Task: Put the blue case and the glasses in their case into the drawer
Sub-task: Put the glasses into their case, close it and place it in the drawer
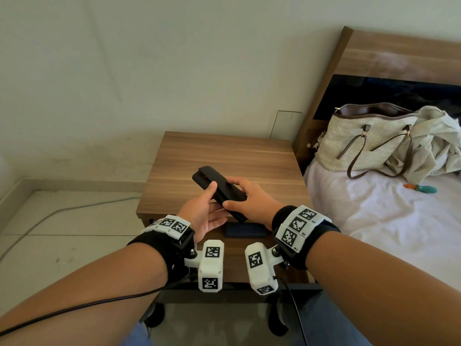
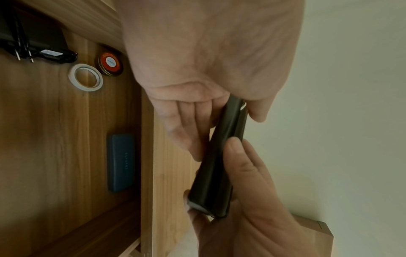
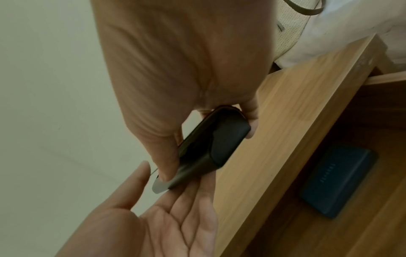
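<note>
Both hands hold a black glasses case (image 1: 219,189) above the front of the nightstand top (image 1: 224,156). My left hand (image 1: 214,203) lies palm up under the case with its thumb on top. From the other side my right hand (image 1: 239,193) grips it between thumb and fingers. The left wrist view shows the black case (image 2: 222,165) edge-on between the two hands. Below them the blue case (image 1: 245,231) lies flat in the open drawer (image 1: 234,258), also seen as the blue case (image 2: 120,163) and the blue case (image 3: 338,182).
Inside the drawer (image 2: 54,139) lie a tape roll (image 2: 85,77), a round red tin (image 2: 109,62) and a black plug with cable (image 2: 44,53). A woven handbag (image 1: 361,143) and crumpled cloth sit on the bed to the right. A cable (image 1: 62,211) crosses the floor at left.
</note>
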Demonstrator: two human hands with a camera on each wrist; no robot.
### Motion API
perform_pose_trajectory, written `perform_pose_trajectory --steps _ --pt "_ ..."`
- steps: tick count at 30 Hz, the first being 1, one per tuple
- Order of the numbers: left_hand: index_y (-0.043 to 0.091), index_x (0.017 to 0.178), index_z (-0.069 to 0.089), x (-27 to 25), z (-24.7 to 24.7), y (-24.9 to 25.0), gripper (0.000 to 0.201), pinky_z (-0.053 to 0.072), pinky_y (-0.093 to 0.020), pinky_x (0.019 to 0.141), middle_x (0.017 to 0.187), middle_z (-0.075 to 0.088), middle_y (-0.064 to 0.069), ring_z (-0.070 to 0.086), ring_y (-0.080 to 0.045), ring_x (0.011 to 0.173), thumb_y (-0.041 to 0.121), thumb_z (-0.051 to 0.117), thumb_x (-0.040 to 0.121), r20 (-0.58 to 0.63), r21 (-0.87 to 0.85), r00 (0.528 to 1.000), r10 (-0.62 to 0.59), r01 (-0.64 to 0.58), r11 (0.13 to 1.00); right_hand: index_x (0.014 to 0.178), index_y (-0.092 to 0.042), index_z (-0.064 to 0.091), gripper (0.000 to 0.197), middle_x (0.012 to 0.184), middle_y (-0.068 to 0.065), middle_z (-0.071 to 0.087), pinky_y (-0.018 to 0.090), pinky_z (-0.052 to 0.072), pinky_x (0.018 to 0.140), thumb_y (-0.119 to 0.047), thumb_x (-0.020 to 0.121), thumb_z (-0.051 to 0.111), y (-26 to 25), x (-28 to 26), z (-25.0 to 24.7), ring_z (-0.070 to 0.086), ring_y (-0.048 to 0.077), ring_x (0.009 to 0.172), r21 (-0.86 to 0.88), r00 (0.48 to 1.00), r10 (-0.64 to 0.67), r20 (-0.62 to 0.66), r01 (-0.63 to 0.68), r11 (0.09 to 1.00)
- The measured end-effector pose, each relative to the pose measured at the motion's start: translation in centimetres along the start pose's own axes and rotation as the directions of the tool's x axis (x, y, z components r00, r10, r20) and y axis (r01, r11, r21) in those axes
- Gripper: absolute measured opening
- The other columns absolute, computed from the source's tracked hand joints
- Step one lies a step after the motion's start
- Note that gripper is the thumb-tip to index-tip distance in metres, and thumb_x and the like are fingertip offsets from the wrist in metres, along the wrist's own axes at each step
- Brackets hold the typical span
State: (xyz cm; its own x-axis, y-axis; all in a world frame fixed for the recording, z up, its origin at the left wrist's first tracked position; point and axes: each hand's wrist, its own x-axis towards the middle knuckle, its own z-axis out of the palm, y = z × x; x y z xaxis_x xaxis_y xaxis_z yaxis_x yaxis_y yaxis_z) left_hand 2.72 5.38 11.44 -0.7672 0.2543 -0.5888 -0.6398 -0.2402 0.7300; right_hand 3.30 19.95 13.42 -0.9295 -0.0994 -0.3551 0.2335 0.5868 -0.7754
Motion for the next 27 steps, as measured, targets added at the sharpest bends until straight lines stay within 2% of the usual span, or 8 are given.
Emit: perform_pose_trajectory --steps 2,7,13,15,17,18,22,27 --pt "0.017 0.110 0.065 -0.1 0.0 0.0 0.038 0.052 -0.030 0.080 0.099 0.075 -0.007 0.070 -0.019 0.089 0.048 0.051 0.094 -0.006 0.052 1.000 0.012 -0.011 0.999 0.126 -0.052 0.040 0.076 0.131 0.008 0.048 0.048 0.052 0.096 -0.056 0.056 0.069 -0.1 -0.1 0.0 0.058 0.027 0.111 -0.025 1.000 -0.018 -0.004 0.018 1.000" --pt "0.019 0.108 0.062 -0.3 -0.2 -0.2 0.024 0.051 -0.030 0.079 0.101 0.075 -0.006 0.070 -0.018 0.088 0.037 0.056 0.094 -0.031 0.084 0.999 0.043 -0.041 0.996 0.137 -0.036 0.039 0.074 0.130 0.007 0.039 0.045 0.049 0.099 -0.036 0.073 0.076 -0.5 -0.5 -0.3 0.052 0.025 0.114 -0.136 0.998 -0.052 -0.033 0.047 0.990" --pt "0.015 0.111 0.060 0.2 -0.2 -0.5 0.021 0.053 -0.031 0.074 0.092 0.074 -0.005 0.067 -0.015 0.070 0.028 0.056 0.095 -0.072 0.062 0.996 0.057 -0.052 0.997 0.139 -0.033 0.039 0.083 0.130 0.004 0.039 0.043 0.051 0.096 -0.040 0.068 0.081 -0.2 -0.5 -0.3 0.050 0.023 0.114 -0.168 0.996 -0.080 -0.037 0.073 0.983" --pt "0.015 0.110 0.060 0.2 -0.2 -0.5 0.020 0.053 -0.031 0.076 0.093 0.074 -0.006 0.068 -0.015 0.071 0.027 0.056 0.095 -0.072 0.055 0.995 0.061 -0.057 0.997 0.140 -0.032 0.039 0.083 0.133 0.005 0.039 0.036 0.053 0.090 -0.041 0.068 0.080 -0.1 -0.5 -0.4 0.050 0.020 0.113 -0.149 0.996 -0.081 -0.036 0.074 0.986" --pt "0.015 0.111 0.060 0.1 -0.3 -0.4 0.020 0.051 -0.030 0.076 0.098 0.075 -0.007 0.071 -0.018 0.079 0.027 0.055 0.096 -0.061 0.042 0.996 0.068 -0.066 0.997 0.140 -0.031 0.038 0.078 0.133 0.003 0.042 0.024 0.053 0.076 -0.043 0.073 0.076 -0.1 -0.5 -0.5 0.053 0.017 0.109 -0.074 0.998 -0.054 -0.044 0.051 0.996" --pt "0.015 0.113 0.059 0.1 -0.4 -0.3 0.021 0.051 -0.029 0.075 0.102 0.075 -0.008 0.072 -0.019 0.083 0.027 0.054 0.096 -0.060 0.032 0.995 0.074 -0.072 0.997 0.141 -0.031 0.037 0.075 0.134 0.004 0.045 0.022 0.052 0.074 -0.045 0.076 0.073 0.0 -0.5 -0.5 0.055 0.017 0.108 -0.022 0.998 -0.030 -0.057 0.029 0.999" --pt "0.019 0.118 0.058 -0.2 -0.7 0.2 0.023 0.049 -0.028 0.074 0.111 0.073 -0.007 0.072 -0.019 0.091 0.025 0.052 0.098 -0.085 -0.023 0.989 0.118 -0.120 0.993 0.140 -0.025 0.038 0.059 0.126 0.006 0.059 0.034 0.053 0.088 -0.046 0.089 0.058 0.5 -0.4 -0.7 0.064 0.022 0.104 0.179 0.990 0.129 -0.060 -0.116 0.977" --pt "0.022 0.123 0.055 -0.2 -0.9 0.2 0.028 0.050 -0.029 0.075 0.115 0.070 -0.005 0.070 -0.018 0.093 0.024 0.056 0.094 -0.108 0.001 0.983 0.146 -0.146 0.989 0.135 -0.021 0.042 0.044 0.103 0.006 0.065 0.034 0.053 0.080 -0.030 0.094 0.054 1.4 -0.4 -0.7 0.068 0.023 0.092 0.475 0.980 0.199 0.032 -0.190 0.859"
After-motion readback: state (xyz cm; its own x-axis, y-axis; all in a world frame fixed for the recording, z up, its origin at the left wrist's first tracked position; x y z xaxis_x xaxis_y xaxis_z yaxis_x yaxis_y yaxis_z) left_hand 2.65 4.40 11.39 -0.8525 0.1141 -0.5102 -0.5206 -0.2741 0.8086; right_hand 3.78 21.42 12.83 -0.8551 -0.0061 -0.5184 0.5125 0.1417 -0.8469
